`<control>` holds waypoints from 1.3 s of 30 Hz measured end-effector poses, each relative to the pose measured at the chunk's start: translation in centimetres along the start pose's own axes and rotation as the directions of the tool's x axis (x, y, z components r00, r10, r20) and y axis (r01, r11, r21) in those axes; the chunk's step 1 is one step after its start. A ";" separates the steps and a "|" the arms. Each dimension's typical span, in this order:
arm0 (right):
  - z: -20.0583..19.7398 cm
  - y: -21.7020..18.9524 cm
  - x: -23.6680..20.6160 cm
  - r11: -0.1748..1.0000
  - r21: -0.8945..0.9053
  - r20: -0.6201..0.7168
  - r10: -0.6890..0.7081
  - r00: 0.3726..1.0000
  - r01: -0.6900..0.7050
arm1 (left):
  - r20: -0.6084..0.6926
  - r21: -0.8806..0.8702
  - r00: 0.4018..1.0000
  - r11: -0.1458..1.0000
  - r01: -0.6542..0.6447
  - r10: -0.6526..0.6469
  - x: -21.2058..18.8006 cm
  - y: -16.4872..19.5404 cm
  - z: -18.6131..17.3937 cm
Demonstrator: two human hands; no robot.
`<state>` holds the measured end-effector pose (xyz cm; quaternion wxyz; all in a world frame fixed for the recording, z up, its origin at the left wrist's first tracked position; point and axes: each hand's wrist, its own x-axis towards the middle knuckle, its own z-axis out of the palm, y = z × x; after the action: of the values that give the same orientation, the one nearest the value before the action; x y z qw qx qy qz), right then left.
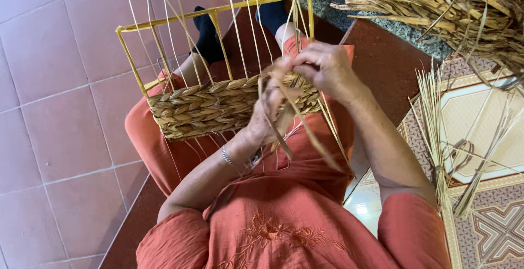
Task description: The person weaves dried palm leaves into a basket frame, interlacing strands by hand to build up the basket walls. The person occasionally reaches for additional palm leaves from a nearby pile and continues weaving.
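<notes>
A half-woven basket (202,108) rests on my lap, its yellow wire frame (164,23) rising above a band of braided dried grass. Thin pale stakes run up through the frame. My left hand (267,119) is at the basket's right corner, fingers closed on a flat dried grass strand (305,132) that trails down over my orange clothes. My right hand (322,67) is just above it, pinching the same strand against the woven edge.
A big bundle of dried grass (453,12) lies at the top right. Thin loose stalks (436,127) lie on a patterned mat (491,231) to my right. Reddish floor tiles (54,110) spread to the left.
</notes>
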<state>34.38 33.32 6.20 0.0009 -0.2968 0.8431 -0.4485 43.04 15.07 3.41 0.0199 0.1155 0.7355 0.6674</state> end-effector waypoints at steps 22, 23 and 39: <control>2.0 -0.4 -1.5 0.985 -0.148 -0.371 0.029 0.928 -0.090 | 0.204 0.878 0.976 0.454 -0.150 -0.073 -1.5 -1.5 -5.4; 2.1 -0.3 -1.6 0.947 -0.301 -0.372 -0.011 0.928 -0.109 | 0.224 0.896 0.963 0.357 -0.264 0.150 -1.8 -1.0 -5.2; -0.4 -1.8 -0.5 0.990 -0.125 0.138 0.088 0.987 -0.071 | 0.121 0.401 0.873 0.782 -0.478 0.472 3.5 3.0 -6.5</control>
<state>35.60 33.18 7.67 0.0614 -0.2939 0.8774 -0.3742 38.88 9.70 7.47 -0.1686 0.3028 0.8081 0.4762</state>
